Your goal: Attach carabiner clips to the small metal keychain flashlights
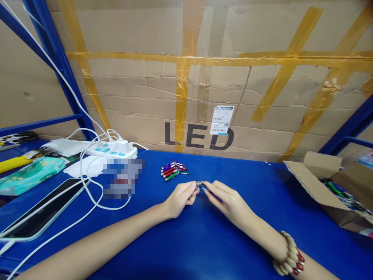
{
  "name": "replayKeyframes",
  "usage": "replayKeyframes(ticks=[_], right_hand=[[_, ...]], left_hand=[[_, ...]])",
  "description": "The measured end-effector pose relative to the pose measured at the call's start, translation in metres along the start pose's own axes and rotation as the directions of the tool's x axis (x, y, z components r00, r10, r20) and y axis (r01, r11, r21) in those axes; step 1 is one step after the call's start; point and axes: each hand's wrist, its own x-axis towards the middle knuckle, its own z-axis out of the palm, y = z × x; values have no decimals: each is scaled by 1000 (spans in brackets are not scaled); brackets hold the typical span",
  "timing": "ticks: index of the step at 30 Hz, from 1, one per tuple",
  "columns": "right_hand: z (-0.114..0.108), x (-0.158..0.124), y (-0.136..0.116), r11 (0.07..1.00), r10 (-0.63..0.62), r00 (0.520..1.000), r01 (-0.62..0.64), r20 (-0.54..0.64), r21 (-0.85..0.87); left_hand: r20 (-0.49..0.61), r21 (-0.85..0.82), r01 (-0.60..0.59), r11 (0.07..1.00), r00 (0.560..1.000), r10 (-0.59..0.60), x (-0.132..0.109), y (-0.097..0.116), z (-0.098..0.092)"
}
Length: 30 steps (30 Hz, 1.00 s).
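My left hand point(181, 198) is closed, its thumb and fingers pinching one end of a small keychain flashlight point(199, 184). My right hand point(225, 198) pinches the other side, where a thin dark metal clip shows. Most of that piece is hidden in the fingers. Both hands meet just above the blue table. A little behind them, to the left, lies a row of several small keychain flashlights point(170, 172) in purple, red and green, with carabiner clips on their ends.
An open cardboard box point(309, 186) at the right holds more metallic pieces. At the left are a power strip point(128, 153) with white cables, a phone point(43, 212) and a teal package point(35, 175). A large carton marked LED point(140, 101) stands behind the blue table point(186, 249).
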Motion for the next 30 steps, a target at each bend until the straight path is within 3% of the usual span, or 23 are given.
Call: replayKeyframes(ticks=[6, 11, 16, 18, 21, 24, 30], right_hand=[[0, 1, 2, 986, 58, 998, -63, 32, 154], [-1, 4, -1, 948, 192, 981, -196, 40, 251], [1, 7, -4, 748, 442, 886, -449, 137, 488], [3, 6, -2, 668, 475, 858, -497, 197, 554], [6, 5, 0, 617, 491, 834, -537, 251, 575], [7, 4, 1, 629, 490, 836, -536, 248, 564], [5, 3, 0, 849, 326, 926, -376, 192, 371]], left_hand=[[-48, 12, 16, 1000, 999, -16, 3, -2, -1], [-80, 159, 61, 985, 996, -49, 2, -3, -1], [-218, 235, 45, 971, 976, 8, 3, -5, -2], [-207, 212, 30, 977, 978, 15, 4, -6, -2], [-169, 174, 0, 985, 985, 29, 5, -7, -2], [-137, 148, -11, 989, 990, 32, 6, -10, -2], [-126, 117, -9, 993, 992, 24, 6, -11, -1]])
